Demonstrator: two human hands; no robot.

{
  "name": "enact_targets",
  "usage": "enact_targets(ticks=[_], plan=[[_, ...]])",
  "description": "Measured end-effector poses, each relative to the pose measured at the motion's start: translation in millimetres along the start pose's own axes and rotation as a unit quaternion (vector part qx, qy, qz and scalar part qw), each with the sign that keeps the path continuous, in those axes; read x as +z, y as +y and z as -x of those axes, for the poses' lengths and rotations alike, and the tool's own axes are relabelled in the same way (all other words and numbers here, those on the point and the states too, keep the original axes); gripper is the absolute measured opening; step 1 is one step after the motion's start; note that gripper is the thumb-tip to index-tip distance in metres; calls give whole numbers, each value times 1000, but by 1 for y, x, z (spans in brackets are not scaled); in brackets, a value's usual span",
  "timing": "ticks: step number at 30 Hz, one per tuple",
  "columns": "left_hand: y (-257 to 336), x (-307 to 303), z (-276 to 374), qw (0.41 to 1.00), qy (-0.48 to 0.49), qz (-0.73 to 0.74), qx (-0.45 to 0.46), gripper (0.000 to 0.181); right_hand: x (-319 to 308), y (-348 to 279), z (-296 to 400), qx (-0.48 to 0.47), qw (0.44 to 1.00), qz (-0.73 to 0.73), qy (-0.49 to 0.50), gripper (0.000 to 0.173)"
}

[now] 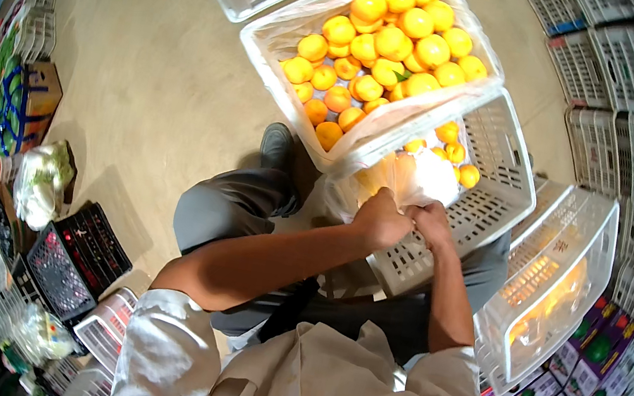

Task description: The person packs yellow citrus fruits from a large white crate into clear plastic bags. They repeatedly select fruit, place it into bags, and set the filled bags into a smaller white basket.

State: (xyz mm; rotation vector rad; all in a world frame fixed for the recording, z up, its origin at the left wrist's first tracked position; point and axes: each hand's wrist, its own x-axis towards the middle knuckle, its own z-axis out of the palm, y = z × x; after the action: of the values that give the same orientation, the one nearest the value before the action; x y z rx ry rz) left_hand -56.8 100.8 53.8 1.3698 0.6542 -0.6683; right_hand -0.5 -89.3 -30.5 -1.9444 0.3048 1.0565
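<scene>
A clear plastic bag (383, 181) with orange-yellow contents showing through is bunched in front of me. My left hand (381, 224) grips its gathered end, fingers curled tight. Close beside it, my right hand (433, 222) pinches the same gathered plastic. The bag is over a white slotted crate (479, 206), in which several round orange-yellow fruits (455, 152) lie, partly washed out by glare. Just beyond, a white crate (285, 89) with a plastic liner holds many more of these fruits (393, 43), one bearing a green leaf.
To my right stands a white crate (556, 288) holding bagged orange fruit. Stacked grey-white crates (622, 66) line the far right, with printed purple cartons (584, 368) nearer. On the left are a black crate (87, 254), a bag of pale green vegetables (42, 180) and a cardboard box (40, 101).
</scene>
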Motion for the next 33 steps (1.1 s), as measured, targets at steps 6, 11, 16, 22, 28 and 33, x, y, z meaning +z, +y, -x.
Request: enact_targets(ticks=[6, 11, 16, 22, 28, 33], plan=[[25, 4, 20, 997, -12, -74, -16, 59, 1, -145, 3, -224, 949, -219, -42, 20], [28, 21, 24, 986, -67, -150, 19, 53, 93, -201, -117, -352, 916, 167, -96, 14], [20, 20, 13, 987, -70, -113, 88, 53, 143, -192, -202, -281, 615, 699, -232, 33], [11, 18, 2, 983, -76, -112, 127, 55, 152, -167, -231, -306, 578, 716, -245, 36], [16, 21, 1, 988, -66, -82, 109, 51, 127, -178, -245, -186, 778, 512, -313, 61], [17, 19, 2, 990, -57, -70, 108, 50, 142, -188, -234, -156, 767, 498, -372, 75]])
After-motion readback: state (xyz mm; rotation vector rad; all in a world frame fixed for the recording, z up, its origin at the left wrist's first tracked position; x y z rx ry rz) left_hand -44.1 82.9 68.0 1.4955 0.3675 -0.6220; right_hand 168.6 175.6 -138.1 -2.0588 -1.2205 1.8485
